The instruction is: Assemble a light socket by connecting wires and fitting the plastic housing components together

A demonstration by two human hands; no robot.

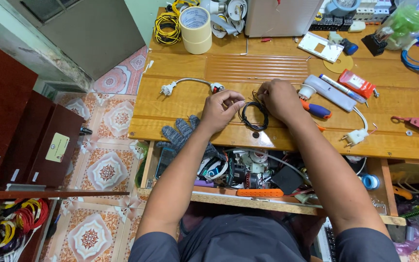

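We note both hands close together at desk centre, left hand and right hand each pinching the black wire coil, which lies at six o'clock of the right hand, apparently steadying it.

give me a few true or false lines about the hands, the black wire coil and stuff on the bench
1. Both hands, left hand and right hand, are at the black wire coil. True.
2. The grey glove is worn on the left hand. False: it lies on the wooden bench, both hands bare.
3. The tape roll sits at the bench's far side. True.
4. The drawer under the bench is shut. False: it is open, full of parts.
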